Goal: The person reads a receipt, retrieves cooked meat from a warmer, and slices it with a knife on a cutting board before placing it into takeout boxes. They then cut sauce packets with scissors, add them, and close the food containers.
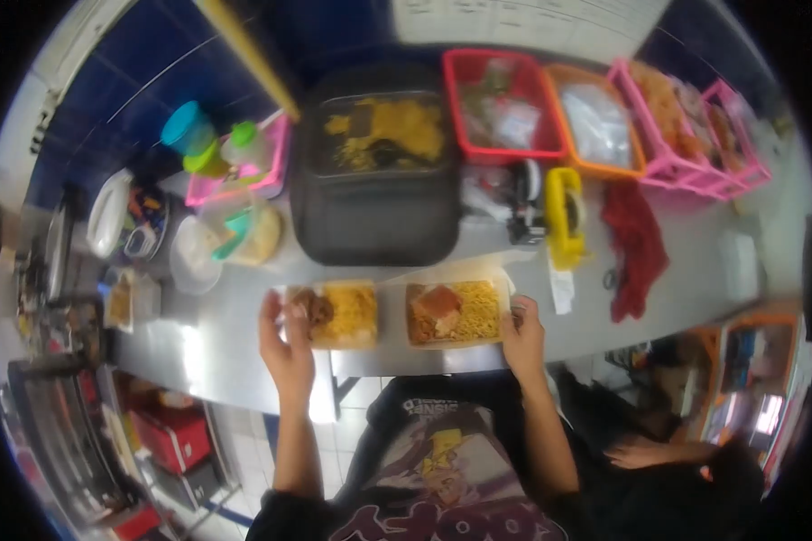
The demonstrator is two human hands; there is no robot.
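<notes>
Two open cardboard food boxes stand side by side at the near edge of the metal table. The left food box (352, 316) holds yellow noodles or rice with brown meat pieces at its left end. My left hand (288, 347) is at that end, its thumb over the rim and its fingers outside. In the right food box (474, 311) are yellow noodles and an orange-brown piece with a pale part below. My right hand (524, 341) grips its right side, fingers curled at the rim. Blur hides the exact finger contact.
Behind the boxes stands a black tray (374, 221) with yellow food in a dark pan. Red (456, 108), orange (636, 167) and pink (695, 180) baskets line the back right. A yellow tape dispenser (564, 221) and red cloth (634, 252) lie right; tubs (266, 230) left. Another person's hand (636, 453) rests lower right.
</notes>
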